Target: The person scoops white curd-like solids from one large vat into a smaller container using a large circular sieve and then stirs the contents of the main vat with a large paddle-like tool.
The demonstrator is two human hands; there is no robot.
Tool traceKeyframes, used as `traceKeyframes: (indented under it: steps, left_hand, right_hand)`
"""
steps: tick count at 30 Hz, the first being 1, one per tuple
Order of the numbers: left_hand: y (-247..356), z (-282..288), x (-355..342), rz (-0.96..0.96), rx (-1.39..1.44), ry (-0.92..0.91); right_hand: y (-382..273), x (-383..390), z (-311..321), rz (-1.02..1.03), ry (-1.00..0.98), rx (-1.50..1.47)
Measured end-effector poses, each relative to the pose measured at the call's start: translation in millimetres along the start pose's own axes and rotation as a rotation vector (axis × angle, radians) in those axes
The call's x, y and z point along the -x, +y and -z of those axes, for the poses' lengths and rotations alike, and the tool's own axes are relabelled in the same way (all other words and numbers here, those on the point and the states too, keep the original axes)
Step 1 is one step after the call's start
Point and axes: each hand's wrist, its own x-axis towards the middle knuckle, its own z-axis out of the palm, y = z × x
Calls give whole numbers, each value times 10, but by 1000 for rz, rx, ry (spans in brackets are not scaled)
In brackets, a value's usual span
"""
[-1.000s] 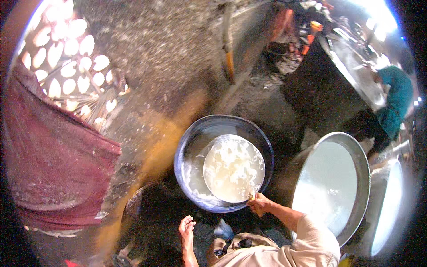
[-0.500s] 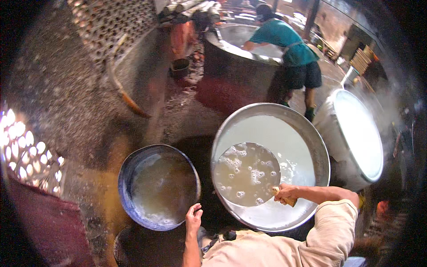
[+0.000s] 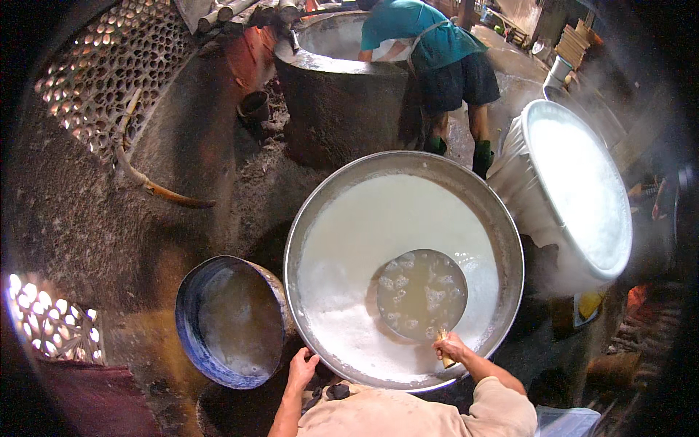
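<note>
A wide metal basin (image 3: 300, 218) holds white, milky liquid, paler and frothy towards its near left side. My right hand (image 3: 453, 349) grips the short wooden handle of a wide round scoop (image 3: 422, 295). Cloudy yellowish liquid with bubbles fills the scoop, which sits low in the basin at the near right. My left hand (image 3: 301, 370) is beside the basin's near left rim, fingers slightly bent and apart, holding nothing; I cannot tell whether it touches the rim. A blue-walled tub (image 3: 188, 320) of cloudy liquid stands left of that hand.
A steaming, cloth-draped vessel (image 3: 513, 156) of white contents stands right of the basin. Beyond, a person in a teal shirt (image 3: 419, 29) bends over a large round vat (image 3: 342, 109). A small dark bucket (image 3: 254, 107) is on the floor left of the vat. A curved pole (image 3: 164, 191) lies farther left.
The scoop has moved from the basin's left side to its near right, with my right hand still on its handle. My left hand has come closer to the basin's rim. The view has shifted.
</note>
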Motion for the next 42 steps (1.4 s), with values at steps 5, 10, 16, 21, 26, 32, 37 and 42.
traceKeyframes:
  steps: [5,10,16,21,26,32,37,42]
  left_hand:
    - [395,92,76,101,-100,-53]
    - [339,74,95,37,-48,-29]
    - [-28,283,206,23,111,45]
    - [-729,722,457,89,366,182]
    - [-1308,1339,930,251,592,385]
    - [-2059,1934,1466,336,817,600]
    - [-2866,2191,2234,531,897,797]
    - [-3168,2342,2621,773,872,863]
  right_hand:
    - [302,-185,-366,-5,50,-177]
    - [413,-283,-1083,-133,-70,-442]
    - [167,-145,-2109,-375,-588,-919]
    - [-335,414,-2698,-430,-1034,-619]
    - [-916,611,-3801,-136,-949,192]
    - [-1104,-958,-5284,355,-320,855]
    - [-893,-2062,-6264,907,210,1321]
    - [359,-3511,-5564,1092,252,1327]
